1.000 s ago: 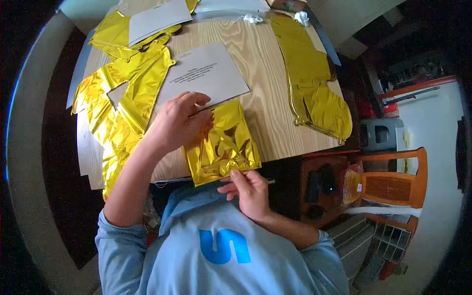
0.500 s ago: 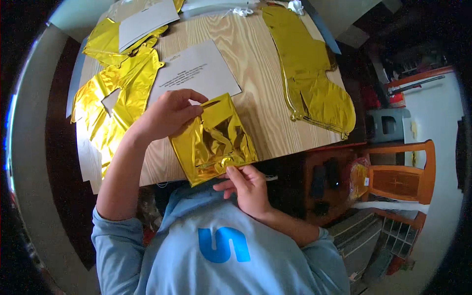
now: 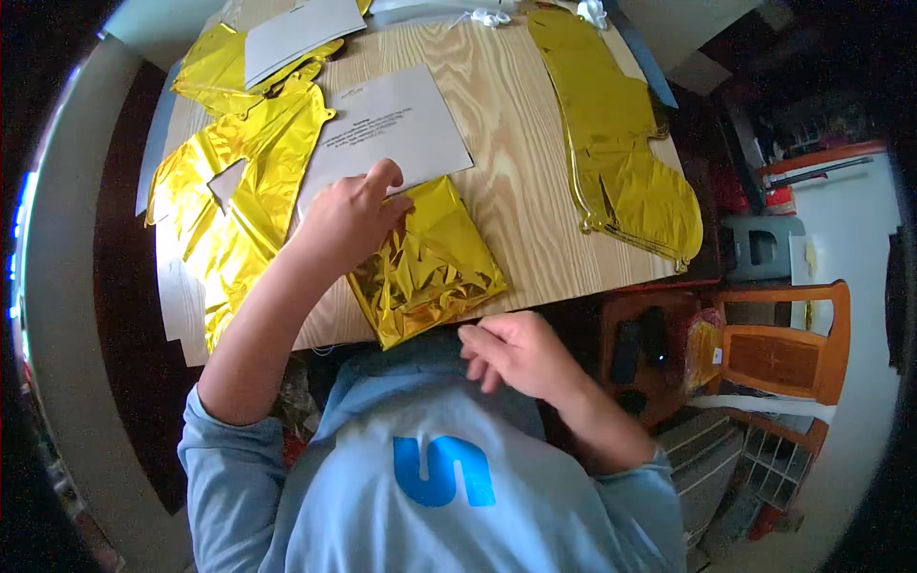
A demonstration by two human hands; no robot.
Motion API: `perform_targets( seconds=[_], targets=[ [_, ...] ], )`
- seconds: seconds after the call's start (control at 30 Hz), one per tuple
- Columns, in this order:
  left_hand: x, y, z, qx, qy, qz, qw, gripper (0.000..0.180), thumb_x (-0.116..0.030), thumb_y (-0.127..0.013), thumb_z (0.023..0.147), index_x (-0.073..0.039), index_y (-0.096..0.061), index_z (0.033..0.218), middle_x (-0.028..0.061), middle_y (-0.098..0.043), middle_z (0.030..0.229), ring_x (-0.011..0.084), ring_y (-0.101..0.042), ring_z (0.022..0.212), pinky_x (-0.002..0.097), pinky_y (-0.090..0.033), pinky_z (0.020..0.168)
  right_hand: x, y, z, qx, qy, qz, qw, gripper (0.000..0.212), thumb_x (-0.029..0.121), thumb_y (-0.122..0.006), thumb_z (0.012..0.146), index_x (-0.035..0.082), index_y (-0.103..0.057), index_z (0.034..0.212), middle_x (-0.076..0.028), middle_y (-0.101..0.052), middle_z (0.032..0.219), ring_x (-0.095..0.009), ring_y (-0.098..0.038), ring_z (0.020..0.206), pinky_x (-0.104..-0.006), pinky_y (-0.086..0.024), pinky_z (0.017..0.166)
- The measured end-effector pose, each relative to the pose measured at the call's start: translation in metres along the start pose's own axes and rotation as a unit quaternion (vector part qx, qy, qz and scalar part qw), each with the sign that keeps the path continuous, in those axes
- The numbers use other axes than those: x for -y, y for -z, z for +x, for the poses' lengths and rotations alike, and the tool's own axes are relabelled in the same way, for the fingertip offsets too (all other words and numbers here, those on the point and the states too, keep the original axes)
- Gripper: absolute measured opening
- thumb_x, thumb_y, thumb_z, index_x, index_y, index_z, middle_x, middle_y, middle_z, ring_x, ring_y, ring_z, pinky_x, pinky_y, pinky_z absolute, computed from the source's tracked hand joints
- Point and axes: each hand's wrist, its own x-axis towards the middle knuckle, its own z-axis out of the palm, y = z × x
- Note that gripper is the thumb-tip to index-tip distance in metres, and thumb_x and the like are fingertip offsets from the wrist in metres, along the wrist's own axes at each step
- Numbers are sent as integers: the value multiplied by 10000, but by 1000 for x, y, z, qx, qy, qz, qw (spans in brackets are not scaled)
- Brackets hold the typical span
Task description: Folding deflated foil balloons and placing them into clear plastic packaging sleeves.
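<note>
A folded gold foil balloon (image 3: 435, 253), flat, square and crinkled, lies at the near edge of the table. My left hand (image 3: 349, 224) rests over its upper left side. The thumb touches the foil while the bent index finger is lifted away from it. Just off the table edge, to the right of the foil, my right hand (image 3: 525, 355) hangs in the air. Its fingers are loosely bent and apart, slightly blurred, and nothing shows in them. A printed white sheet (image 3: 401, 124) lies beyond the foil, partly hidden by my left hand.
Unfolded gold foil balloons lie at the left (image 3: 253, 181) and right (image 3: 611, 124) of the wood-grain table (image 3: 506, 201). White sheets (image 3: 301, 40) cover foil at the far left. Small white bundles (image 3: 492, 18) sit at the far edge. A wooden chair (image 3: 774, 353) stands right.
My right hand has let go of the foil's near edge and moved right. My left index finger has lifted off the foil. The folded balloon now lies flatter on the table.
</note>
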Motion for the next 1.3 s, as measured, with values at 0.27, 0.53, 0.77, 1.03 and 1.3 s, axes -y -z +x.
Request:
perform_targets(
  seconds=[0.27, 0.53, 0.77, 1.03, 1.3],
  targets=[
    [7, -12, -9, -69, -56, -51, 995, 228, -282, -652, 967, -104, -591, 1096, 135, -698, 751, 330, -712, 705, 429, -562, 624, 71, 72, 36, -150, 217, -173, 949, 198, 124, -588, 1002, -31, -696, 1061, -65, -697, 850, -74, -605, 646, -234, -515, 601],
    [11, -14, -10, -100, -82, -94, 987, 226, -259, -663, 972, -102, -607, 1124, 92, -682, 715, 250, -705, 654, 378, -559, 604, 130, 101, 118, 89, 96, -275, 953, 239, 115, -636, 950, -14, -693, 1142, -42, -708, 885, -48, -556, 594, -206, -464, 538],
    [8, -7, -7, -68, -41, -119, 990, 239, -282, -661, 958, -80, -605, 1073, 161, -668, 709, 376, -680, 682, 467, -539, 618, 132, 104, 133, 136, 71, -253, 955, 221, 84, -648, 933, -4, -697, 1130, -40, -709, 904, -36, -527, 566, -193, -445, 515],
    [12, -6, -1, -61, -30, -129, 989, 218, -260, -671, 962, -105, -623, 1107, 127, -665, 674, 269, -679, 601, 387, -539, 588, 127, 102, 133, 125, 90, -231, 961, 158, 99, -650, 934, 35, -714, 1064, 7, -675, 839, -22, -493, 560, -192, -412, 493],
    [4, 3, 2, -16, 4, -143, 990, 239, -290, -652, 966, -83, -627, 1084, 149, -687, 732, 327, -695, 705, 425, -542, 658, 113, 101, 133, 74, 141, -249, 955, 94, 111, -665, 920, 48, -713, 971, 44, -630, 754, -17, -478, 556, -205, -374, 477]
  ],
)
